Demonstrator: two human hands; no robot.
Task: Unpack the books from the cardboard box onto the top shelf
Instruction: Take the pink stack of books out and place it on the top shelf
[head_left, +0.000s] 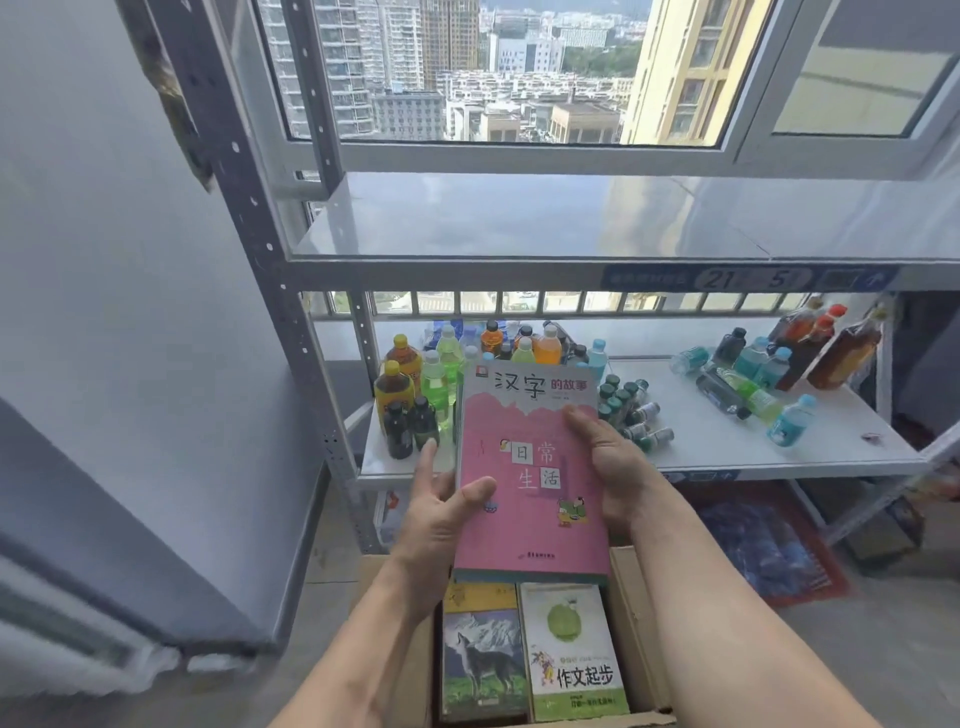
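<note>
**Q:** What stood at the left of the view?
**A:** A grey wall (104, 312) and the perforated upright (244, 208) of a metal rack.

**Q:** How were the hands placed?
**A:** The left hand (441, 509) held the left edge of the pink book (530, 467), thumb curled onto the cover and fingers behind. The right hand (608, 457) gripped the right edge, thumb on the cover. The book was held flat-faced above the cardboard box (639, 623), below the level of the top shelf (519, 218).

**Q:** What remained in the box?
**A:** A wolf-cover book (483, 660) at left and a green-apple book (571, 654) beside it.

**Q:** And farther right?
**A:** Drink bottles (753, 374) stood and lay on the lower shelf (779, 447).
</note>
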